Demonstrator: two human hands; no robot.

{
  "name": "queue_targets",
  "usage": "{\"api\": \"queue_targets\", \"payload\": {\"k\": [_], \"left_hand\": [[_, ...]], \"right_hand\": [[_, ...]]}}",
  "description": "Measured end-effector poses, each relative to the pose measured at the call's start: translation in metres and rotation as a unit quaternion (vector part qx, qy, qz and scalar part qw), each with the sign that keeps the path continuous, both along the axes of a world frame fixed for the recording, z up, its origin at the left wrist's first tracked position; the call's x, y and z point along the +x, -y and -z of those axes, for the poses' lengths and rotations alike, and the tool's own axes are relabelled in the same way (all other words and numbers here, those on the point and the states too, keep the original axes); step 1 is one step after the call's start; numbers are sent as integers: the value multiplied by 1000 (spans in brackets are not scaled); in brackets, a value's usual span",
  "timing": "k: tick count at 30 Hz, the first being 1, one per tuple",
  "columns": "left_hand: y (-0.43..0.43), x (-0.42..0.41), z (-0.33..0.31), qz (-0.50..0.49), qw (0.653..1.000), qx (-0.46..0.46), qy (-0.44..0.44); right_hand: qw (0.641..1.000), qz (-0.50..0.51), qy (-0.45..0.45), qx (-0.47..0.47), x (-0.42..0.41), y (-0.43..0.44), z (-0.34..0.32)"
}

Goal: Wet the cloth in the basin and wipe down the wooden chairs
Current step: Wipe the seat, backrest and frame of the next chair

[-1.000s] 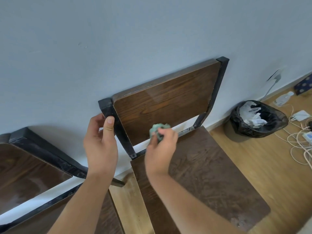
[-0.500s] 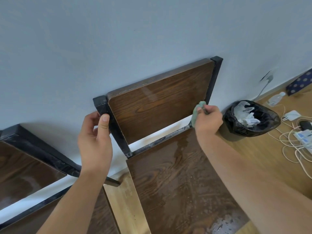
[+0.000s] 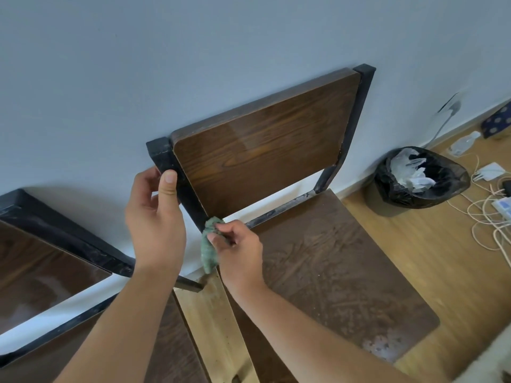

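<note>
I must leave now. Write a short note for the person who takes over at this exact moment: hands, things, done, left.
Left hand: grips the black upright post of the chair beside the backrest, steadying it.
Right hand: holds the green cloth, bunched, at the lower end of that same post, where it meets the seat.
Things: the seat shows streaks and a wet patch near its front corner. A second chair stands to the left. No basin in view.
Done: judging by the streaks, the seat has been wiped.
Left: probably the rest of the frame; I cannot tell whether the second chair is wiped.
</note>
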State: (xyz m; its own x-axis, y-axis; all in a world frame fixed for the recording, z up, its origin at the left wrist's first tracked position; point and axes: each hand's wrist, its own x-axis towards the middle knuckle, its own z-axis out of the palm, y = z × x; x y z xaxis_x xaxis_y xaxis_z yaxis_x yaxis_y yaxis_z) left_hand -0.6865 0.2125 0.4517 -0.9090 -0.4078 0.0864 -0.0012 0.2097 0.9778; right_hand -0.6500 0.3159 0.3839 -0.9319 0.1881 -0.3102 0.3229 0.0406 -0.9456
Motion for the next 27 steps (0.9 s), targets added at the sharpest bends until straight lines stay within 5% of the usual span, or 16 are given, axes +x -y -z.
{"api": "queue_targets", "payload": {"k": [6, 12, 16, 20, 24, 27], "left_hand": [[0, -1, -2, -4, 1000, 0, 4], [-1, 0, -4, -1, 1000, 13, 10], [0, 1, -4, -4, 1000, 11, 12], [0, 1, -1, -4, 1000, 2, 12], [-1, 2, -1, -4, 1000, -13, 6], [-1, 3, -1, -4, 1000, -15, 11]], "right_hand": [[996, 39, -3, 79, -2, 18, 19], [975, 54, 154, 153, -27, 18, 61], [970, 47, 181, 158, -28, 24, 62], [968, 52, 245, -25, -29, 10, 48], [886, 100, 307, -334, -40, -20, 18], [903, 120, 293, -290, -55, -60, 10]]}}
